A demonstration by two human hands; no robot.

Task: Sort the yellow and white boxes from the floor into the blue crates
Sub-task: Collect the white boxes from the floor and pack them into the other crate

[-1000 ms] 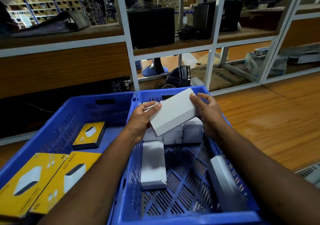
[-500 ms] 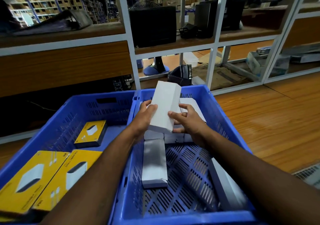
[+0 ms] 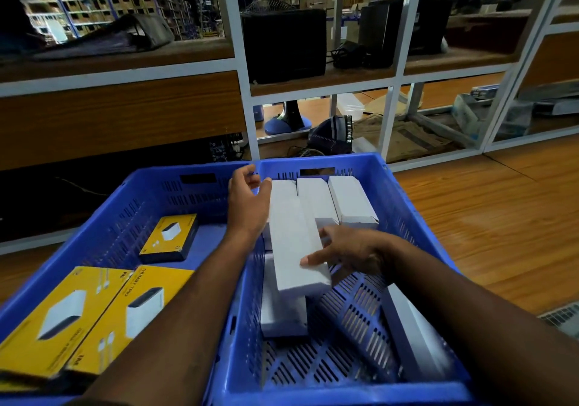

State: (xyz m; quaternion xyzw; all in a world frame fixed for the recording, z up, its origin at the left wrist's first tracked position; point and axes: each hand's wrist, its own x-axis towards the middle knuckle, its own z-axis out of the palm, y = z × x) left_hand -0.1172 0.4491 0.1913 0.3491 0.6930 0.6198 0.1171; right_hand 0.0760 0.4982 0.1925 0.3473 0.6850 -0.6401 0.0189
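Crates (image 3: 407, 192): white boxes (image 3: 294, 236) right, yellow boxes (image 3: 103, 318) left.

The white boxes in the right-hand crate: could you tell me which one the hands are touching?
The long white box lying on top of the others, between the left hand and right hand; the rest lie untouched.

Perforated plastic crates (image 3: 316, 394) (slight sheen), matt card white boxes (image 3: 294, 242), glossy wood-look floor (image 3: 501, 217)
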